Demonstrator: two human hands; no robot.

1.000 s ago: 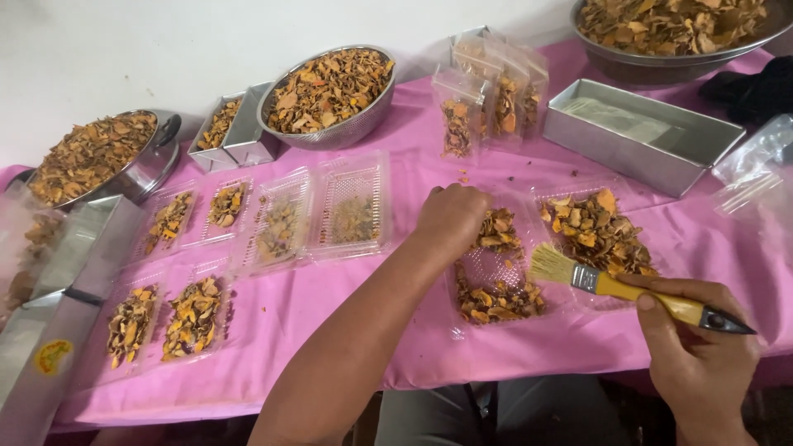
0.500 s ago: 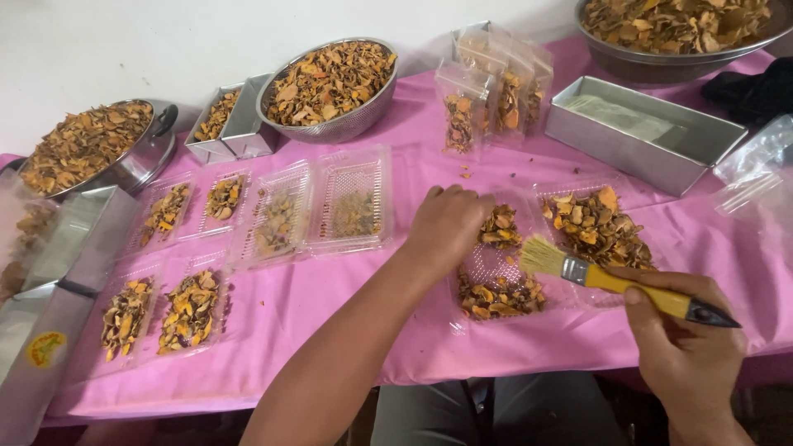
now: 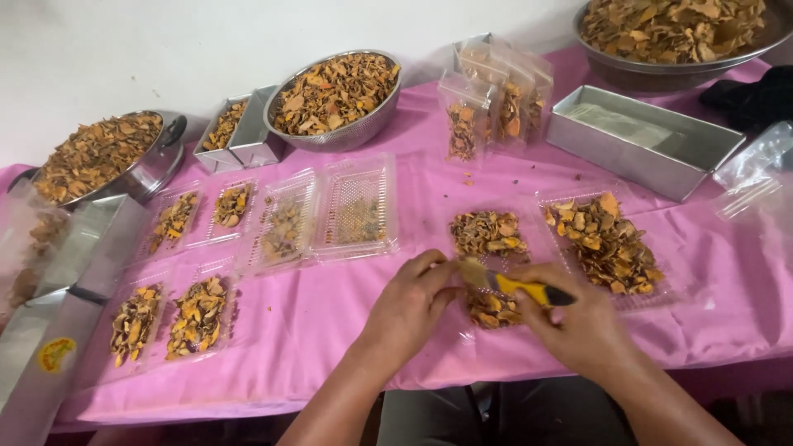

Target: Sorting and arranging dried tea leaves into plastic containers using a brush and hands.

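Right hand (image 3: 582,326) grips the brush (image 3: 516,285); sweep lightly across the chips (image 3: 494,310) while left hand (image 3: 409,301) fingers pinch the tray (image 3: 462,248) steady

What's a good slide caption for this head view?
Left hand steadies dried orange pieces while right hand holds a yellow-handled brush.

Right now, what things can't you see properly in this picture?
Head view only:
- Brush: the bristles are blurred and the right hand covers the handle's end.
- Tray of dried pieces: its near part is hidden behind both hands.
- Left hand: its fingertips are hidden, so its grip is unclear.
- Big bowl: cut off by the top edge.
- Steel pot: partly cut off by the left edge.
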